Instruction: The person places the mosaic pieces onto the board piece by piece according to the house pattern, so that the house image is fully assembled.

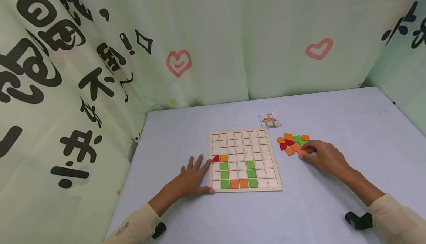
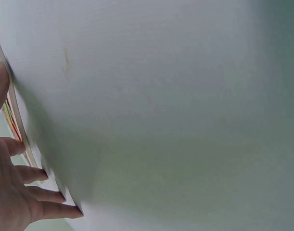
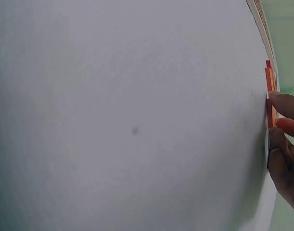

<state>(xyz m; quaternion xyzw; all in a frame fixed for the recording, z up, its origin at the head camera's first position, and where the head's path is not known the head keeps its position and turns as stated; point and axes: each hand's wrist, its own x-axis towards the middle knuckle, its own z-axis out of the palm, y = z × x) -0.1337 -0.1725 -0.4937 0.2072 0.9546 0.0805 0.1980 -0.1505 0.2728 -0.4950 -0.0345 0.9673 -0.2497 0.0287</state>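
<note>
A: Over to the right hand, drawn in narrow at thumb and fingertips, pinching an orange tile at the near right end of the tile heap. Lifted or lying flat? Cannot tell.

B: And how to rate it for handling? Light, surely, judging by the thin edge in the right wrist view. Stiff, too, probably; tough enough for ordinary fingers, perhaps smooth enough to skid on the tabletop.

A: Best held where, then? By two opposite edges, thumb to one, forefinger to the other, leaving the face bare.

B: Pointing which way? Half hidden under those fingertips, so no long axis to call! Just left of the hand, an orange square tile, turned skew to the grid board; about equal-sided, hence no long axis either.

A: Directly ahead of the right fingertips, an orange round tile, pointing nowhere. Farther ahead and left, a picture card.

B: Meanwhile, at the left hand: spread wide, gripping nothing, thumb and forefinger touching the grid board's left side. Just right of that forefinger, a red quarter-round tile, seated in a cell.
</note>
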